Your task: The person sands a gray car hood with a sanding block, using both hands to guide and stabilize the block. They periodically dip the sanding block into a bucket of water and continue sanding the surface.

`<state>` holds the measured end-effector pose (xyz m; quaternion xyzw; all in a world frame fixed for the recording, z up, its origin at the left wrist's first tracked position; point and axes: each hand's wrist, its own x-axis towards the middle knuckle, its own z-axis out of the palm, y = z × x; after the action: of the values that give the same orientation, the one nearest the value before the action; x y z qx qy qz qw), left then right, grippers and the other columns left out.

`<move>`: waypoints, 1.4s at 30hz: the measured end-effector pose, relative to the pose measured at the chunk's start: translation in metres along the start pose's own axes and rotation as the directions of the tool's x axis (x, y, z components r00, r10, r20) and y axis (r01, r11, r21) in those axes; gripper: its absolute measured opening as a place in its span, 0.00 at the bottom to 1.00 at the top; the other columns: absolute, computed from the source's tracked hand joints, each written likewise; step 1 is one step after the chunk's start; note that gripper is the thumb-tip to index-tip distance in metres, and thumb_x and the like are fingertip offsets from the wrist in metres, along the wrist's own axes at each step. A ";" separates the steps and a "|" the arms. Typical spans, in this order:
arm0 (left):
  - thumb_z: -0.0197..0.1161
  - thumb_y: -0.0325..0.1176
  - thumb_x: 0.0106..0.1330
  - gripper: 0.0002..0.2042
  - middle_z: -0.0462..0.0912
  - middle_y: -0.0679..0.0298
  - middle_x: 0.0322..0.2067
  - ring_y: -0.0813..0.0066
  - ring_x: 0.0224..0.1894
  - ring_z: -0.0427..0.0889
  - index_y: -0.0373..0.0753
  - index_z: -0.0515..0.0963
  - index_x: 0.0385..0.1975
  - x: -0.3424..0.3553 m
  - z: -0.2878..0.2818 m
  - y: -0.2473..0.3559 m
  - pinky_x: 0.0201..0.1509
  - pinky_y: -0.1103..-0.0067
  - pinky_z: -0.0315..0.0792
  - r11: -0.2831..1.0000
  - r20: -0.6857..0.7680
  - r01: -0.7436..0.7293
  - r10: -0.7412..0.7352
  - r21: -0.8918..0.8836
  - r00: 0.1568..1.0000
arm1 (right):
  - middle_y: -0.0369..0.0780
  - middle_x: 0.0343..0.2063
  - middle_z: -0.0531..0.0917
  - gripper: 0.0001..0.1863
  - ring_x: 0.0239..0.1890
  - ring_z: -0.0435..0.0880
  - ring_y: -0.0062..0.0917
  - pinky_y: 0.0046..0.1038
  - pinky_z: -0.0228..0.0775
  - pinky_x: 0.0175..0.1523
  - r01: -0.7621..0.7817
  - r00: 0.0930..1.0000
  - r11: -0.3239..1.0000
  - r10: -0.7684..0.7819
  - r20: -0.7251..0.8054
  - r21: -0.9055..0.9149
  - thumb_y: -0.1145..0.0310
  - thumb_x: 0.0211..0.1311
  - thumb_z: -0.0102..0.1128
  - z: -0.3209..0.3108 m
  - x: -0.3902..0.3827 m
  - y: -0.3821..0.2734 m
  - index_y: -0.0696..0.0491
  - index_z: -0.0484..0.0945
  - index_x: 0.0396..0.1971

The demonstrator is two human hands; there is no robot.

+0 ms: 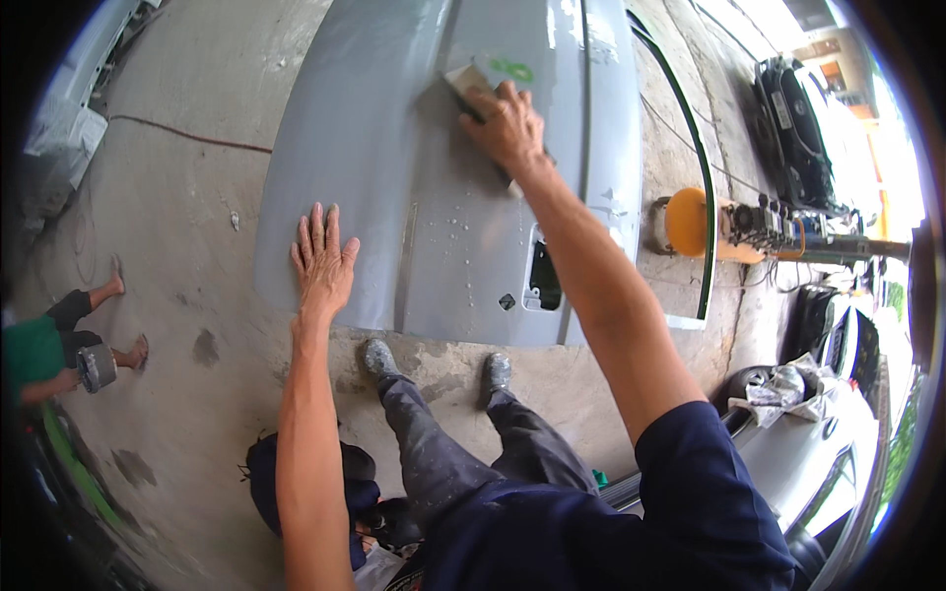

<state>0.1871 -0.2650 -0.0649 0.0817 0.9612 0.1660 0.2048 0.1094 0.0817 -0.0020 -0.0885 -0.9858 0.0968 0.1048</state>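
Under the right hand [507, 128], on the far half of a grey door panel [345, 128], lay a flat block [465, 83], pale at its exposed end. That hand's fingers were bent over the block, thumb toward its left side. The block looked light and firm, easiest to grip by its long sides. Pale drops [458, 236] dotted the panel, so the surface was probably slippery. The panel itself seemed stiff but broad and awkward, better taken by its outer edges than by the slim window frame [704, 167]. The left hand [325, 261] rested flat near the left edge, fingers extended, grasping nothing. Nearer the body was a dark cutout [544, 276]. Beyond, on the concrete floor [197, 197], were a yellow tank [687, 223] to the right and a person in green [34, 355] to the left.
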 end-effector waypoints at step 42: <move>0.65 0.40 0.80 0.30 0.78 0.41 0.66 0.48 0.68 0.79 0.27 0.66 0.73 0.003 0.049 0.241 0.72 0.59 0.73 0.507 -0.027 0.116 -0.266 -0.854 0.964 | 0.51 0.72 0.73 0.37 0.68 0.76 0.52 0.49 0.69 0.71 -0.040 0.995 0.828 0.086 -0.057 0.560 0.65 0.67 0.74 -0.050 -0.255 0.016 0.55 0.70 0.74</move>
<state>0.2266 -0.0262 -0.0233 -0.1475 0.7756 0.5925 0.1603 0.3689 0.0560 -0.0056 -0.0905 -0.9062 0.3799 0.1621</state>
